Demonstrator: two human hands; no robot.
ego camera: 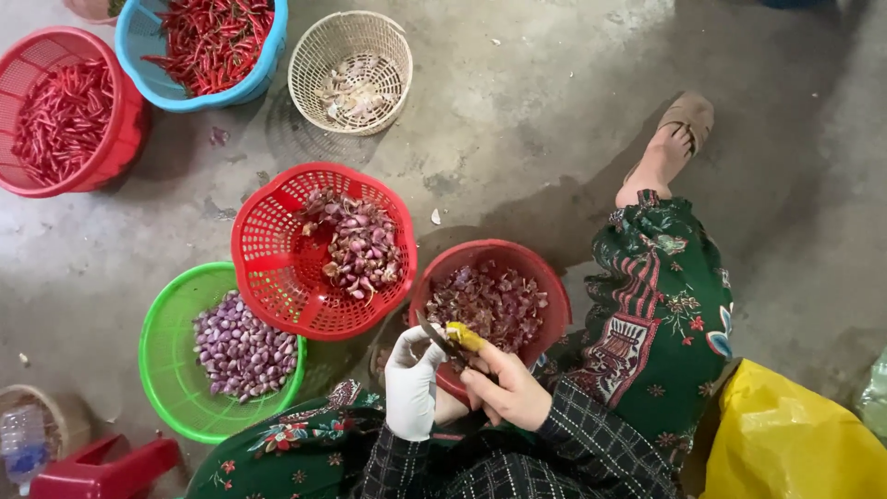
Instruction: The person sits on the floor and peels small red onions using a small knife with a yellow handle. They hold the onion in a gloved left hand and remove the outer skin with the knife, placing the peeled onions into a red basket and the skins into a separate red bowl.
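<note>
My left hand [412, 388], in a white glove, holds something small that I cannot make out at the near rim of the red bowl [554, 305] of purple shallot skins. My right hand [504, 383], with a yellow cover on the thumb, grips a small dark knife [436, 336] whose blade points toward the gloved hand. Both hands meet just above my lap. A red slotted basket [268, 268] of unpeeled shallots sits just left of the bowl. A green basket [166, 370] of peeled purple shallots lies further left.
At the top stand a red basket [129, 120] and a blue basket [148, 74] of red chillies, and a cream basket [319, 46] with garlic. My sandalled foot [670, 148] reaches out on the right. A yellow bag [785, 444], red stool [92, 467] and plastic bottle [23, 444] lie near.
</note>
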